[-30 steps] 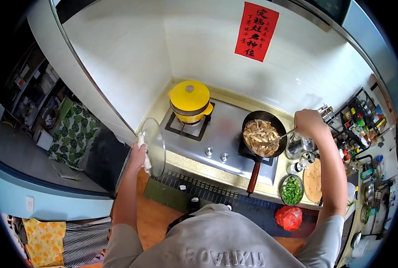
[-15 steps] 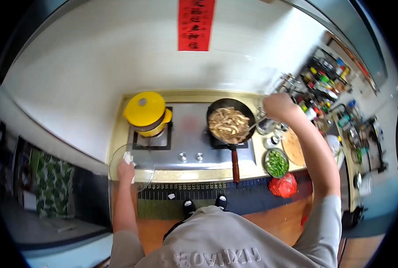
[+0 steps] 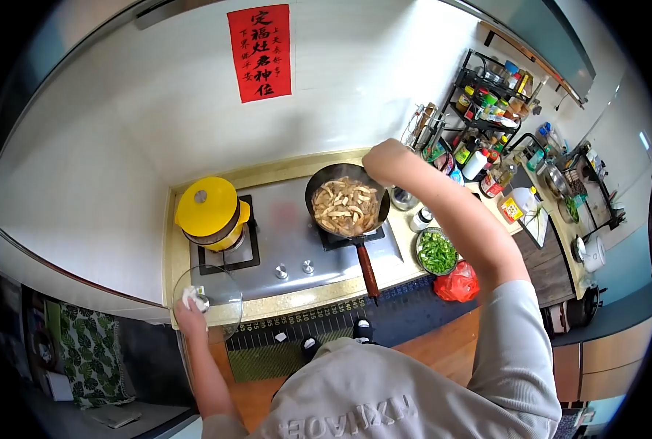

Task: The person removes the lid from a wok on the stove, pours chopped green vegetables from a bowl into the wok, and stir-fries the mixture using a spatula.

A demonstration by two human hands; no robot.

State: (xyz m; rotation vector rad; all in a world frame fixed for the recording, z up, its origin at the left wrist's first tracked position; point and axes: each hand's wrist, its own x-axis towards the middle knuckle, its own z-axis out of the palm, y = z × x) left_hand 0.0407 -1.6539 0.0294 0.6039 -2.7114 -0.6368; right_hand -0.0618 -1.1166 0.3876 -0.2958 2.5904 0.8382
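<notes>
Slip and spill hazards
Left hand (image 3: 191, 320) is gripping glass lid (image 3: 223, 301) through cloth (image 3: 192, 297), risking slippage; right hand (image 3: 390, 163), hold hidden, is hanging near pan (image 3: 327, 175) on right burner (image 3: 374, 235), a bump risking spilled slices (image 3: 346, 208)

One head cam, fisheye, black corners. Sits high on the near side of the frying pan (image 3: 323, 181), facing forward and steeply down, frame centre on the pan. Mid-range: also takes in wall (image 3: 355, 80) behind pan, bottle rack (image 3: 490, 123) right of it, leaf-print cloth (image 3: 92, 351) far left, wearer's shirt (image 3: 392, 388) nearest.
</notes>
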